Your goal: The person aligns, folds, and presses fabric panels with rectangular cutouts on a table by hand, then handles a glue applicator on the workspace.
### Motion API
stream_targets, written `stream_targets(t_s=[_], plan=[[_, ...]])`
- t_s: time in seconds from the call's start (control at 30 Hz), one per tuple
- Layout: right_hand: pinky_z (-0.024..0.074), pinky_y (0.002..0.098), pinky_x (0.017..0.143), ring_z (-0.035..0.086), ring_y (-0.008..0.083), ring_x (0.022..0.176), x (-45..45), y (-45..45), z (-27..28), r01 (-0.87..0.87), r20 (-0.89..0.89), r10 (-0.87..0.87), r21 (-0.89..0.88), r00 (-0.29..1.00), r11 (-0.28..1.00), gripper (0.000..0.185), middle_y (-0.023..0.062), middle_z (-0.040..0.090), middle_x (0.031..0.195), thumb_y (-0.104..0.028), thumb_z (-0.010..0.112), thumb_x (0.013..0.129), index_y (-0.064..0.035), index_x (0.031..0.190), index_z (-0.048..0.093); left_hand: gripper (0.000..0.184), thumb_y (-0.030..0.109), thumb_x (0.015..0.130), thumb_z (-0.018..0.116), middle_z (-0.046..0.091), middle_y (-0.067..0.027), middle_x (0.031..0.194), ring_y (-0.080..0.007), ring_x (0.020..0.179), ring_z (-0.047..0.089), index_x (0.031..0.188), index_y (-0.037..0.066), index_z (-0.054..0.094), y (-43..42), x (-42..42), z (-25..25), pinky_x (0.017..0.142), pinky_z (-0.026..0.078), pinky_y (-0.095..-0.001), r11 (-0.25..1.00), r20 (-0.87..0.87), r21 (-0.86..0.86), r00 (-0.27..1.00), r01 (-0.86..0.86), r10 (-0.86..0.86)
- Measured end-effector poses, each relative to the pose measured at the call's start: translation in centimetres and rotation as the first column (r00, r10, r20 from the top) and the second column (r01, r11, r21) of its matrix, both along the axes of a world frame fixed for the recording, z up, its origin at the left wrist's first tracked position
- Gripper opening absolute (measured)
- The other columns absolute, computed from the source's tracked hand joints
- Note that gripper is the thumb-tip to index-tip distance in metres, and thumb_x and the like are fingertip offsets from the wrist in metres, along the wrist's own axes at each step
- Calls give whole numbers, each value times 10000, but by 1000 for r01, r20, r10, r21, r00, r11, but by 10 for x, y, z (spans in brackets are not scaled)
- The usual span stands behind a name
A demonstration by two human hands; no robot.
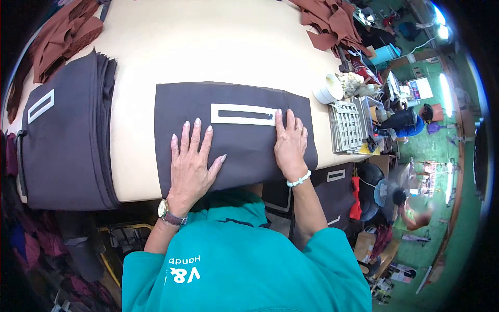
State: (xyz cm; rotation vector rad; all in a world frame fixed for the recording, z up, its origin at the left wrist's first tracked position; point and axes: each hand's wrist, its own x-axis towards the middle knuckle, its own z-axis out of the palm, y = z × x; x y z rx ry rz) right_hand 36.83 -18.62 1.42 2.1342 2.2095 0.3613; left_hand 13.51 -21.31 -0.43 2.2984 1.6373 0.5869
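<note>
Workshop with a green wall (439, 156), cream-topped table (208, 31) across the front of the person. Nearest: teal shirt (228, 260). Just right of it, below the table edge, another dark panel (332, 195) with white frames on it.

On the table's near side: dark fabric panel (239, 151), laid flat, near edge at the table edge. Left hand (191, 164) palm down on its left half, fingers spread, gripping nothing. Right hand (291, 143) loosely bent, fingertips on the right end of the white rectangular frame (241, 108); not closed round anything.

Status, my read: frame is placed on the panel's far half, roughly parallel to the far edge. Fixed or loose: can't tell. Slot shows dark; cut through or not, can't tell.

Left: stack of dark fabric (65, 135), top piece already carrying a similar frame; lower layers hidden. Right: slatted trays (345, 125), white cup (327, 93). Far corners: rust-brown fabric (67, 41).
</note>
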Motion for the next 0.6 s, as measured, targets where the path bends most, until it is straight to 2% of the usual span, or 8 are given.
stream_targets(t_s=[0.13, 0.17, 0.27, 0.3, 0.4, 0.43, 0.47, 0.6], plan=[[330, 452, 958, 415, 352, 1155, -11, -16, -6, -41, 130, 37, 26, 991, 999, 454, 180, 401, 1310, -108, 470, 826, 25, 1259, 446, 623, 390, 833, 579, 269, -162, 1436, -342, 1339, 206, 1343, 83, 394, 0, 0, 1, 1066, 167, -531, 1000, 2, -2, 1000, 1, -1], [321, 459, 964, 412, 352, 1159, -16, -17, -1, -34, 132, 37, -22, 991, 999, 453, 175, 385, 1333, -116, 475, 828, 27, 1257, 448, 623, 390, 833, 578, 269, -162, 1436, -343, 1339, 206, 1343, 83, 394, 0, 0, 0, 1065, 168, -533, 1000, 0, -2, 1000, 3, -3], [315, 471, 964, 412, 352, 1160, -9, -15, 3, -51, 111, 52, -12, 992, 999, 453, 173, 366, 1354, -115, 477, 828, 28, 1257, 449, 627, 387, 831, 581, 269, -162, 1436, -344, 1337, 210, 1345, 82, 391, -1, 0, -2, 1064, 170, -536, 1000, 6, 13, 1000, 9, -9], [294, 498, 985, 385, 363, 1193, -6, -11, 3, 8, 148, 3, -76, 989, 997, 479, 172, 334, 1378, -127, 480, 836, 14, 1290, 419, 628, 386, 830, 582, 269, -163, 1436, -344, 1336, 213, 1345, 81, 390, 0, -1, -1, 1063, 170, -537, 1000, 8, 6, 1000, 12, -12], [264, 514, 1016, 345, 374, 1233, 0, 2, -1, 28, 204, -16, -57, 979, 998, 532, 169, 286, 1402, -140, 488, 842, -13, 1341, 354, 639, 380, 828, 586, 269, -165, 1436, -341, 1335, 220, 1350, 75, 379, 1, -1, 1, 1063, 171, -536, 1000, 15, 3, 1000, 20, -20], [238, 523, 1038, 315, 381, 1261, 1, 6, 3, 72, 216, -42, -133, 976, 988, 585, 157, 233, 1428, -148, 497, 847, -59, 1386, 287, 647, 376, 828, 586, 269, -165, 1436, -340, 1335, 221, 1356, 72, 368, 0, -1, 0, 1064, 170, -534, 1000, 15, 13, 1000, 21, -21], [239, 522, 1037, 315, 380, 1261, 2, 6, 3, 63, 253, -26, -141, 967, 988, 594, 152, 226, 1432, -149, 501, 847, -73, 1392, 278, 655, 372, 828, 587, 270, -165, 1436, -339, 1335, 222, 1361, 69, 357, 0, -2, -1, 1066, 169, -531, 1000, 14, 23, 1000, 20, -21], [241, 521, 1035, 320, 374, 1261, 2, 5, 7, 39, 356, 22, -164, 934, 986, 632, 137, 215, 1441, -151, 520, 839, -124, 1410, 251, 685, 318, 833, 595, 280, -170, 1431, -338, 1333, 234, 1384, 43, 294, 0, -4, 2, 1071, 164, -515, 1000, 194, -18, 981, -15, 18]])
